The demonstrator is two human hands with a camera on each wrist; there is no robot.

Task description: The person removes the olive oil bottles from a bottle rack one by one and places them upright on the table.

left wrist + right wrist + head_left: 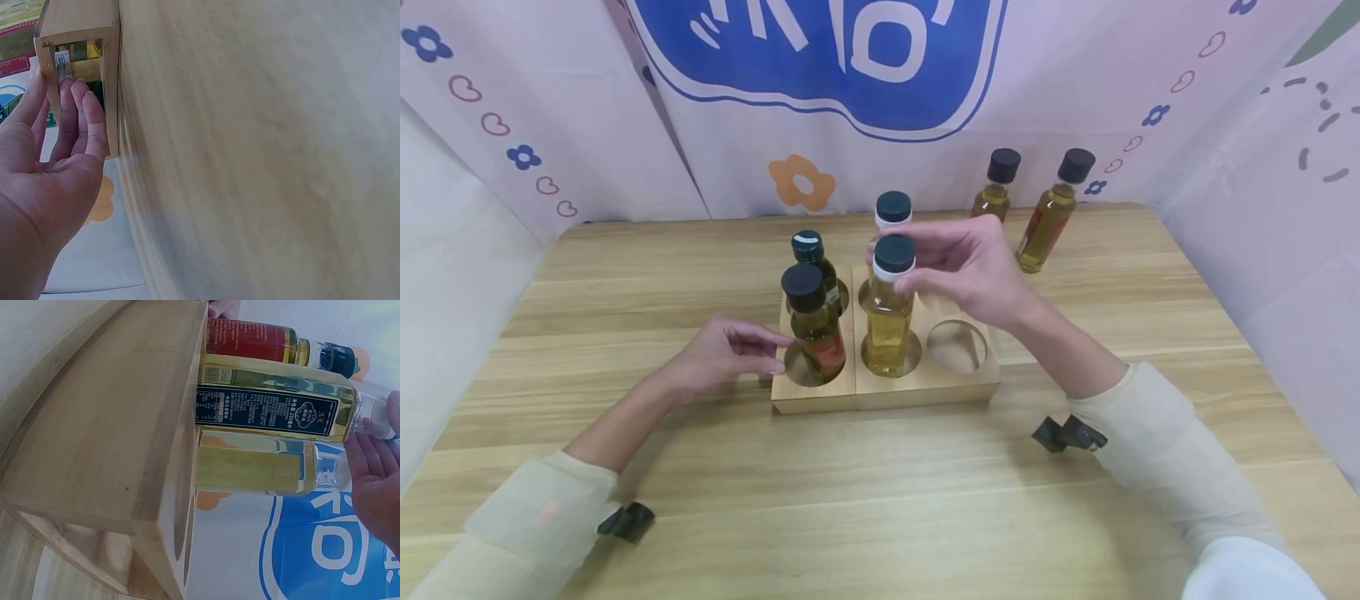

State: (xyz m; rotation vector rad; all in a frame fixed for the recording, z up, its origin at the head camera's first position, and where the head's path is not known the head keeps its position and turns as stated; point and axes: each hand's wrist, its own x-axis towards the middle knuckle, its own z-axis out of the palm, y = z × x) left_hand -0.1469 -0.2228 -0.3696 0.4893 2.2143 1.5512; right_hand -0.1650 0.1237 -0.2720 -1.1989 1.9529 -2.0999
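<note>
A wooden bottle rack (925, 392) with round holes stands mid-table. My right hand (973, 267) pinches the neck of a dark-capped bottle of pale oil (889, 329), standing in the front middle hole. In the right wrist view, a dark label (269, 409) shows on that bottle. At the rack's left end my left hand (722, 354) grips the top board, thumb over it and fingers inside the open end (81, 106). Beside that hand a black-capped bottle with a red label (823, 346) stands in the front left hole. Behind it is a green-capped dark bottle (808, 246).
Another pale bottle (893, 208) stands in the back middle hole, partly hidden by my right hand. Two black-capped oil bottles (1048, 225) stand on the table at the back right. A printed cloth (700, 167) hangs along the table's back edge.
</note>
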